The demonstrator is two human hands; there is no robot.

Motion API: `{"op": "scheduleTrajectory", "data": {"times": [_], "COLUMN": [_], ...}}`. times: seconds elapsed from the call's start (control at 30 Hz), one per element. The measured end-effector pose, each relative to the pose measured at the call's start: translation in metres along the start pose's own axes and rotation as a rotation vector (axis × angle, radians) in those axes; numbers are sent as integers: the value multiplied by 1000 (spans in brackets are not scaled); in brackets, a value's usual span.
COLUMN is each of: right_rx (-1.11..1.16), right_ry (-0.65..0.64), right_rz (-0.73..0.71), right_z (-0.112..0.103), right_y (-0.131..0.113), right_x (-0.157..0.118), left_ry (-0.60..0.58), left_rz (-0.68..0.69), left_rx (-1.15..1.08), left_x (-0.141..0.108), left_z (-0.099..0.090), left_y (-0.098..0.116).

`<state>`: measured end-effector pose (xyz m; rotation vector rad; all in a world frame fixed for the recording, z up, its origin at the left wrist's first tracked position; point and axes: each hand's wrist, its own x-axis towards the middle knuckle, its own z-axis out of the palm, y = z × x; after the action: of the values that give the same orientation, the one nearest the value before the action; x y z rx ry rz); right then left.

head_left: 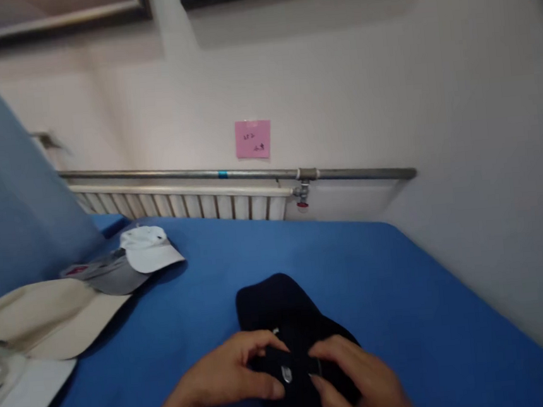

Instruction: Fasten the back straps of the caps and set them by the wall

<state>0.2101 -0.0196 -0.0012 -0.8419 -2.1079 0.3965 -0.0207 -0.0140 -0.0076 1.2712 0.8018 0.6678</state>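
Note:
A black cap (280,301) lies on the blue table, its brim pointing away from me. My left hand (241,371) grips the near part of the cap between thumb and fingers, beside a small silver buckle (286,374). To the right of the buckle, my right hand (350,374) pinches the cap's dark strap with thumb and index finger. The strap's end is partly hidden by the fingers.
On the left of the blue table (342,254) lie a white cap (149,249), a grey cap (118,274), a beige cap (48,315) and another white cap (26,396). Behind are a radiator (195,204), a pipe (359,173) and a pink note (253,139).

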Motion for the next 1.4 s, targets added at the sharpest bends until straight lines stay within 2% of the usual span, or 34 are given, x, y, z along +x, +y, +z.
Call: {"op": "scheduleTrajectory", "data": {"times": [0.23,0.43,0.53,0.6,0.7,0.77,0.87,1.07,1.23,1.4], "right_rx": [137,212,205,251,407,480,481,514,422,626], "right_ry": [-61,-100,-133,-116,-26,-9,-34,-5,-119,-235], "right_rz": [187,85,78,131,312,404,403,423,346,531], "right_z": [-1,0,-1,-3,-8,-11,-14,-17,-19,-19], "right_y": [-7,-19,-25,-24,-17,-13,-11,-11,-10,-7], "right_x": [1,3,6,6,6,5,6,5,5,7], "left_ry": [-18,-31,-55,-57,-39,-48,-57,-3,41,37], "left_rz": [-68,-87,-91,-105,-108,-102,-114,-132,-99,-88], "left_rx": [-51,48,82,75,52,43,41,25,-15,-20], "left_x": [0,1,1,1,0,0,-1,-1,0,-2], "left_z": [6,9,9,9,8,8,8,6,5,5], "left_y": [7,6,6,7,8,8,8,9,9,6]}}
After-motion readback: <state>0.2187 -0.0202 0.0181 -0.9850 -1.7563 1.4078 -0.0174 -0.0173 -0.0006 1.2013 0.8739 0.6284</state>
